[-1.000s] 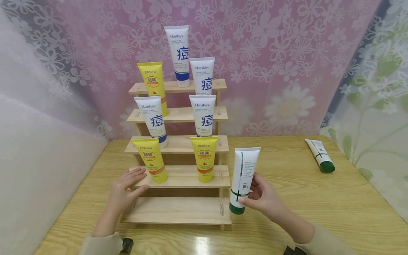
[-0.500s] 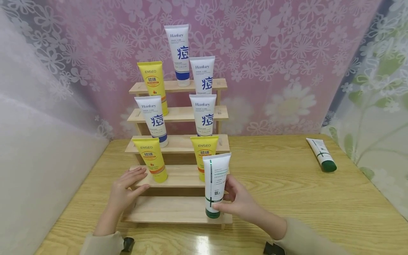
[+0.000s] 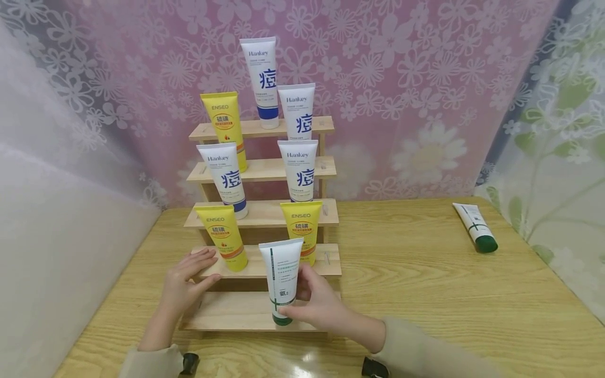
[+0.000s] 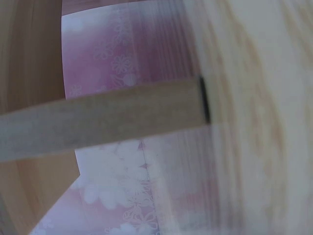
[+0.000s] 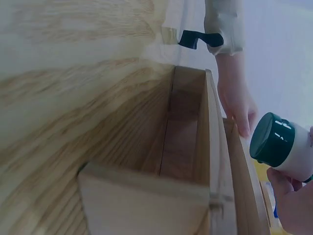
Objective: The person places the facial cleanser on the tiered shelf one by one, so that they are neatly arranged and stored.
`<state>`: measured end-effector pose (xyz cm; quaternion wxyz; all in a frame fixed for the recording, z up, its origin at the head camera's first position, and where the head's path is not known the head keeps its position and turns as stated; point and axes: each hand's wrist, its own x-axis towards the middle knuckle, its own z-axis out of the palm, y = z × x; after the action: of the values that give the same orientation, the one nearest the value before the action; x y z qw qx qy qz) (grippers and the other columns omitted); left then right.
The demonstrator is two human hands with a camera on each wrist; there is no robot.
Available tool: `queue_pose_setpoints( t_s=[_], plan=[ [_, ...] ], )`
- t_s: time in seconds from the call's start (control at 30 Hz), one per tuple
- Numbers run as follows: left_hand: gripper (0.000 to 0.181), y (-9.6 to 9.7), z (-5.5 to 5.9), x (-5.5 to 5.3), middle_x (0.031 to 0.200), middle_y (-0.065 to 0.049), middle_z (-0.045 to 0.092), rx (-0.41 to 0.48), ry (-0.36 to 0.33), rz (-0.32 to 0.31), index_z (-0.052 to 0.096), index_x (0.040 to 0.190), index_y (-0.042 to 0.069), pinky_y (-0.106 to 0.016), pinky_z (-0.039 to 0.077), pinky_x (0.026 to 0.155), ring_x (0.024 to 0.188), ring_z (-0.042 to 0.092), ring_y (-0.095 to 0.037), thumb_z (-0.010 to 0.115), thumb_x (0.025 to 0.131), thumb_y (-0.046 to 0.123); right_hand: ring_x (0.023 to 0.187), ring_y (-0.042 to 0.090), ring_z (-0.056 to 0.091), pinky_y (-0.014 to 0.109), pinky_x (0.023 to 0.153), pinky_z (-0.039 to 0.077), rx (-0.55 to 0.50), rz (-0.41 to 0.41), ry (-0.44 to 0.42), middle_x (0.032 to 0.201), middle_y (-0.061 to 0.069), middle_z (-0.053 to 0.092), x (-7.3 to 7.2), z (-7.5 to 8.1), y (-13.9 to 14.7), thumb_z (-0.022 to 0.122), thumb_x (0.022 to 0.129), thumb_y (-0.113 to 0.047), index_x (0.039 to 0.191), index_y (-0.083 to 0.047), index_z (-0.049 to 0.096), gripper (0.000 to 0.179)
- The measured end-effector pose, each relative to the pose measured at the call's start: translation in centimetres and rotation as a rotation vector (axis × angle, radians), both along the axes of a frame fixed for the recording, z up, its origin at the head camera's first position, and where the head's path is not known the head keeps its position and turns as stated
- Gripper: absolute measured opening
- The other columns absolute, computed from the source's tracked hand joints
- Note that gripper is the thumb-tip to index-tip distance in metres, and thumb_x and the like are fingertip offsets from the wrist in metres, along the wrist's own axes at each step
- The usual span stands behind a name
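Observation:
My right hand (image 3: 323, 304) pinches a white squeeze tube (image 3: 281, 268) low on its body, thumb in front. The tube stands cap-down over the lowest step of the wooden tiered stand (image 3: 222, 312). Its dark green cap (image 5: 273, 139) hangs above the step's edge in the right wrist view. My left hand (image 3: 186, 283) rests at the left end of the second step, fingers extended and thumb along its front edge. Close to those fingers is a yellow squeeze tube (image 3: 224, 239); another yellow tube (image 3: 307, 223) is partly hidden behind the white one.
Higher steps carry white-and-blue tubes (image 3: 227, 173) and a yellow tube (image 3: 224, 121). A second green-capped white tube (image 3: 475, 227) lies at the table's (image 3: 416, 273) back right. Behind is a pink floral curtain (image 3: 378, 105). Blurred wooden parts (image 4: 107, 117) fill the left wrist view.
My right hand has carried the white tube leftward, from beside the stand to over the middle of the lowest step. My left hand has stayed in place.

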<state>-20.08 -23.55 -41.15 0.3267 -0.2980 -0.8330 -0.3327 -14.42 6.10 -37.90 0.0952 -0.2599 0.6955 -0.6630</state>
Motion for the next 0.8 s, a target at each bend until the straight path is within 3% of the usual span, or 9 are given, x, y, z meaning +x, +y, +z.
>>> queue_pose_setpoints(
  t_s=[0.2, 0.47, 0.63, 0.8],
  plan=[
    [0.035, 0.1, -0.1, 0.1, 0.103, -0.013, 0.063, 0.004, 0.021, 0.001, 0.068, 0.092, 0.001, -0.032, 0.029, 0.102, 0.102, 0.056, -0.024, 0.079, 0.060, 0.012, 0.097, 0.019, 0.056, 0.027, 0.081, 0.048, -0.021, 0.008, 0.007, 0.112, 0.011, 0.049, -0.3, -0.1, -2.0, 0.069, 0.072, 0.003, 0.118, -0.004, 0.038, 0.057],
    [0.035, 0.0, -0.3, 0.1, 0.105, -0.014, 0.062, -0.008, -0.007, 0.016, 0.068, 0.092, 0.000, -0.029, 0.027, 0.103, 0.104, 0.055, -0.022, 0.079, 0.060, 0.012, 0.102, 0.018, 0.053, 0.023, 0.082, 0.047, -0.009, -0.027, -0.006, 0.112, 0.008, 0.050, -0.9, -0.3, -4.4, 0.071, 0.069, 0.007, 0.114, -0.003, 0.041, 0.055],
    [0.035, -0.1, -0.4, 0.0, 0.104, -0.014, 0.062, 0.000, -0.007, 0.014, 0.068, 0.091, 0.000, -0.026, 0.025, 0.103, 0.105, 0.054, -0.020, 0.079, 0.061, 0.014, 0.101, 0.016, 0.053, 0.020, 0.082, 0.046, 0.026, -0.067, 0.049, 0.109, 0.007, 0.053, -0.9, -0.9, -5.7, 0.073, 0.068, 0.005, 0.112, -0.003, 0.044, 0.053],
    [0.037, 0.0, -0.3, -0.1, 0.101, -0.014, 0.064, 0.013, 0.022, 0.001, 0.068, 0.087, 0.001, -0.026, 0.026, 0.102, 0.105, 0.055, -0.019, 0.069, 0.073, 0.035, 0.099, 0.011, 0.054, 0.017, 0.081, 0.045, 0.060, -0.091, 0.152, 0.106, 0.004, 0.055, -0.9, -1.3, -6.8, 0.075, 0.068, -0.003, 0.110, -0.004, 0.046, 0.051]
  ],
)
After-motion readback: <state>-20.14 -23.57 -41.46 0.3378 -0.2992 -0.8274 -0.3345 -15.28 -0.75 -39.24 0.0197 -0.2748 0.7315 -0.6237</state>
